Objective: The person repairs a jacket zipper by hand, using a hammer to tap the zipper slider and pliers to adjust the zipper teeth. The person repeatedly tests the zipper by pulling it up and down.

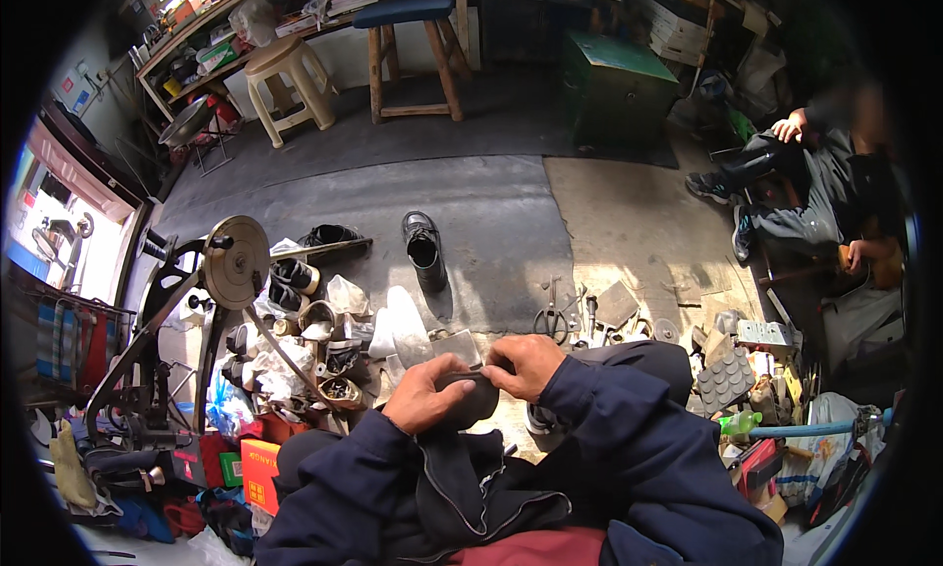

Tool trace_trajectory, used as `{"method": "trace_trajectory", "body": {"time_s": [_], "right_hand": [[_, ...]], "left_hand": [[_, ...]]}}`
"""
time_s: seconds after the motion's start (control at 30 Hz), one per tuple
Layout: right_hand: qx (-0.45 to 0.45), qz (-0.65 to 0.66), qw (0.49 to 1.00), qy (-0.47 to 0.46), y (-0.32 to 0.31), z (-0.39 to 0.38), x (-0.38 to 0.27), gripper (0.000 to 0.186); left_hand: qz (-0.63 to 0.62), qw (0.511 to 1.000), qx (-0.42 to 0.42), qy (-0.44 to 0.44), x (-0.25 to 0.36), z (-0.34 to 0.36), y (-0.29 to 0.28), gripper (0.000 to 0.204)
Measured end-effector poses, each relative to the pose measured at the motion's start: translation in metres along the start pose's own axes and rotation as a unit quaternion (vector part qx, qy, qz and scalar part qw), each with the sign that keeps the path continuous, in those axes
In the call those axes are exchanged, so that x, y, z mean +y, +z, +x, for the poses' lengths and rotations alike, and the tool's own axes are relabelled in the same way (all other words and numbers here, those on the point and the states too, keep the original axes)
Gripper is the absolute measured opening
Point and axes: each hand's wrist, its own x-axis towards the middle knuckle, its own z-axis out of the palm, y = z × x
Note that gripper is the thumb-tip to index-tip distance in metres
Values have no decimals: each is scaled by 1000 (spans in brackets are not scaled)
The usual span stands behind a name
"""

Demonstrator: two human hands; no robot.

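Note:
Above my lap, both hands grip a dark rounded piece (pixel 471 407), perhaps part of a shoe; its exact kind is unclear. My left hand (pixel 424 395) is closed around its left side, thumb on top. The fingers of my right hand (pixel 526 366) pinch its upper right edge close to the left thumb. A black jacket or cloth with an open zipper (pixel 447 478) lies over my lap below the piece. On the mat ahead stands a single black shoe (pixel 422 252), its opening facing me. A second dark shoe (pixel 329 235) lies to its left.
At left stands a hand-cranked machine with a round wheel (pixel 236 256), among bags and clutter. Scissors (pixel 552 315) and other tools lie ahead right. A wooden stool (pixel 413 16), plastic stool (pixel 285 75) and green box (pixel 619 84) stand farther off. A person (pixel 815 183) sits at right.

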Motion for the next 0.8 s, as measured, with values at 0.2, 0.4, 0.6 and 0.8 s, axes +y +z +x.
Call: {"method": "trace_trajectory", "body": {"time_s": [0.2,0.4,0.6,0.8], "right_hand": [[-12,-13,1000,11,-2,-1,-1,27],[-2,-13,1000,7,-3,-1,-3,27],[1,-11,1000,7,-3,-1,-3,26],[0,-14,1000,5,-2,-1,-2,26]], "left_hand": [[-51,999,-16,-10,-4,3,2,20],[-6,1000,-8,15,-7,3,1,20],[-6,1000,-9,21,-9,4,1,18],[-22,1000,-9,7,-5,3,1,19]]}}
